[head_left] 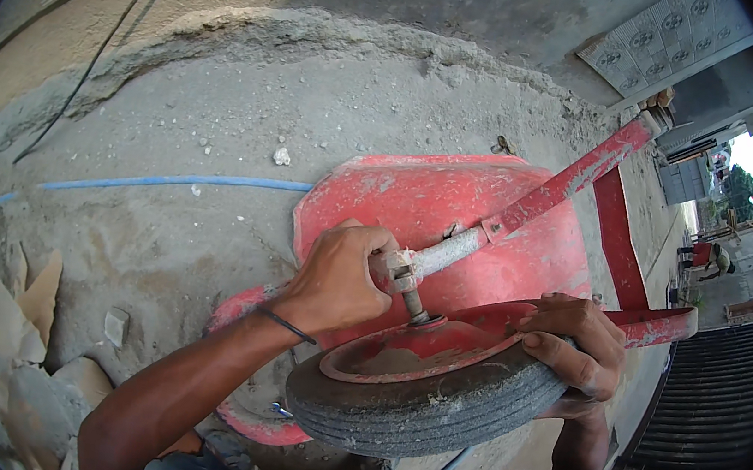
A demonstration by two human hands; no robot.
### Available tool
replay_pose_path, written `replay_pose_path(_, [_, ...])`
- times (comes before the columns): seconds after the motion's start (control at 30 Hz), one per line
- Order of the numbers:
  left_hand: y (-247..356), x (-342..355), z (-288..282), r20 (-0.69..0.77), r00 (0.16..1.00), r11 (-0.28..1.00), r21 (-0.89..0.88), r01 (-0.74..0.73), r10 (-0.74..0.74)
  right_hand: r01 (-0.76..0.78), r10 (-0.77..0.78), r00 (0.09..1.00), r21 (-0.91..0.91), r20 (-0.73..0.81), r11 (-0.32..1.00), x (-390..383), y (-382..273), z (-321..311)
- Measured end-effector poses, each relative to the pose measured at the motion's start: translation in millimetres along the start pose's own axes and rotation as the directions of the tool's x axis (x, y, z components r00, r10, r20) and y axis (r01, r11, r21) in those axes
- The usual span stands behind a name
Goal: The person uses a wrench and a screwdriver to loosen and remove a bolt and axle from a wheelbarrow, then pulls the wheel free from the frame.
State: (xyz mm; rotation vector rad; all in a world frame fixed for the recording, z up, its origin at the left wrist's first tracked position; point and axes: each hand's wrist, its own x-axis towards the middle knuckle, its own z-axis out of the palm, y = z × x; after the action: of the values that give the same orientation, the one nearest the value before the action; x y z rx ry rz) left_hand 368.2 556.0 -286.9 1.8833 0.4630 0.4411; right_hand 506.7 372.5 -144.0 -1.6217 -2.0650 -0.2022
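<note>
The left hand (pixel 344 273) was curled in around the metal bracket (pixel 403 271) at the end of a grey-crusted tube (pixel 449 252), its fingertips partly hidden from view. The wheel (pixel 431 408) lay just to that hand's right and nearer the person, tilted, its axle (pixel 412 304) rising toward the bracket close beside the knuckles. The right hand (pixel 576 346) clasped the wheel at its right side, fingers bent over the tyre's edge toward the red hub. Beyond both hands, the scuffed red wheelbarrow tray (pixel 437 195) rested on the dusty ground (pixel 220 138), where a blue hose (pixel 178 180) ran leftward from its edge.
</note>
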Motion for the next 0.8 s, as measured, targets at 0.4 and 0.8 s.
replay_pose_path(0.4, [-2.8,-4.5,4.1,-0.161,0.941,0.954,0.082,-0.287,0.297,0.029,-0.028,0.998,-0.027,0.050,0.999,-6.3,-10.4,-2.3])
replay_pose_path(0.8, [13.2,8.7,12.2,0.369,0.640,0.502,0.405,-0.764,0.674,0.026,-0.023,0.997,-0.040,0.071,0.999,0.3,3.5,-1.8])
